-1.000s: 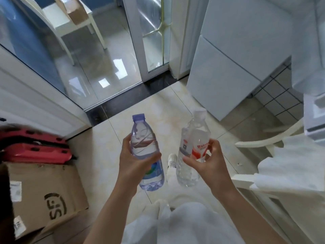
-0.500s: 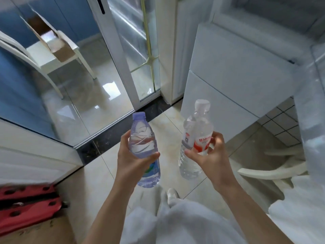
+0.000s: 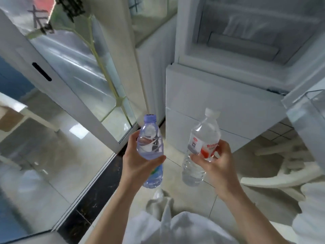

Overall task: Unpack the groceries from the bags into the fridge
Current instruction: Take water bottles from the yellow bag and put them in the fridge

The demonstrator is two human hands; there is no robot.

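My left hand grips a bluish water bottle with a purple cap, held upright at the centre of the view. My right hand holds a clear water bottle with a white cap and a red and white label, tilted slightly right. Ahead and to the right stands the white fridge. Its upper compartment is open and shows a pale shelf inside. The open fridge door with a clear door bin is at the right edge.
A glass sliding door with a white frame runs along the left, with a dark threshold strip below it. A white plastic chair draped with white bags stands at the lower right. The floor is pale tile.
The view has lifted and swung toward the fridge, so its open upper compartment now shows. The cardboard box and red items on the left have left the view. Both hands still hold their bottles.
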